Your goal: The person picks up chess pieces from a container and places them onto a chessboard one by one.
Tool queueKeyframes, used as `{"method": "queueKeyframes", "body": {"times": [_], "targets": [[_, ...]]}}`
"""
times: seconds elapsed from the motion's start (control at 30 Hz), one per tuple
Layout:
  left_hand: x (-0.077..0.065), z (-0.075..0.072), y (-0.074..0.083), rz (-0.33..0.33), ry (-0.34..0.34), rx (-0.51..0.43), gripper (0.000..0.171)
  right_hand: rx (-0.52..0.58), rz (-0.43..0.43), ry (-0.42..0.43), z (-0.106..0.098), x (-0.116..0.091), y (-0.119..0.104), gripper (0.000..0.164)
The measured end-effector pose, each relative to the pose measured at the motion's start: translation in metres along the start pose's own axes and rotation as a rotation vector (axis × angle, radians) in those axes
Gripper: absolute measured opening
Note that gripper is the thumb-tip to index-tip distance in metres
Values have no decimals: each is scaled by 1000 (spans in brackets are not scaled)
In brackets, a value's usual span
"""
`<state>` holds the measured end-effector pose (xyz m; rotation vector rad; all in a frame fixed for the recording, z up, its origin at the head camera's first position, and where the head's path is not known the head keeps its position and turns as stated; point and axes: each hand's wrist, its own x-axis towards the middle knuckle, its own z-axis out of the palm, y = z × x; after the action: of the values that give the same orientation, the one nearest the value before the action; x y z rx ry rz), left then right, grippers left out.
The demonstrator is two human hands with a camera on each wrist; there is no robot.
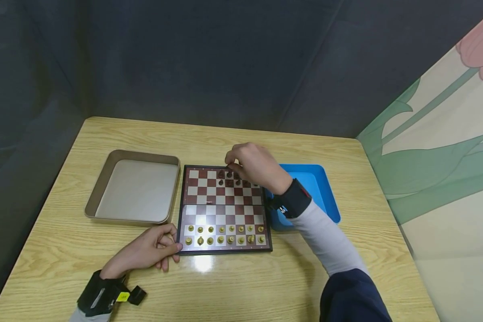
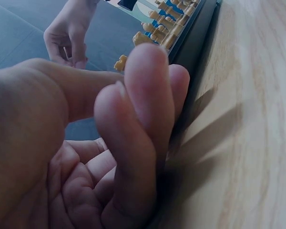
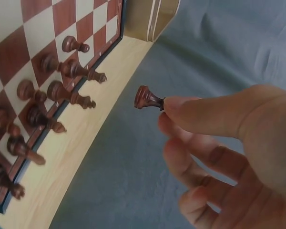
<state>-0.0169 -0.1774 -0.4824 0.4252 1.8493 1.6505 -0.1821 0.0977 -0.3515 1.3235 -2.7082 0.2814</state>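
Note:
A checkered chessboard (image 1: 225, 208) lies on the table between both hands. My right hand (image 1: 256, 164), above the board's far edge, pinches a dark brown chess piece (image 3: 148, 98) between thumb and fingertips. Its base shows; the fingers hide its top, so its kind cannot be told. At the far side stand several brown pieces (image 3: 71, 94), partly covered by this hand in the head view. Two rows of gold-coloured pieces (image 1: 220, 240) fill the near side. My left hand (image 1: 150, 248) rests at the near left corner, thumb touching the board's edge, other fingers loosely bent beside it.
A beige metal tray (image 1: 134, 190) stands left of the board. To the right is a blue tray (image 1: 332, 197), partly covered by the right forearm. Dark cloth (image 1: 209, 67) hangs behind the wooden table (image 1: 370, 241).

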Motion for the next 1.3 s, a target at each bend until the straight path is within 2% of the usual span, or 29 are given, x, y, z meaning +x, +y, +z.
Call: {"method": "queueKeyframes", "body": {"times": [0.7,1.0,1.3], "targets": [[1,0,-2,-3,-2,8,28,12,-7,-44,24,26,-10,9],[0,1,-1,26,5,0,26,23,-35,-52,39,33,-8,9],[1,0,-2,-8,0,14,27,52,-44,-70,51,34,-8,14]]}}
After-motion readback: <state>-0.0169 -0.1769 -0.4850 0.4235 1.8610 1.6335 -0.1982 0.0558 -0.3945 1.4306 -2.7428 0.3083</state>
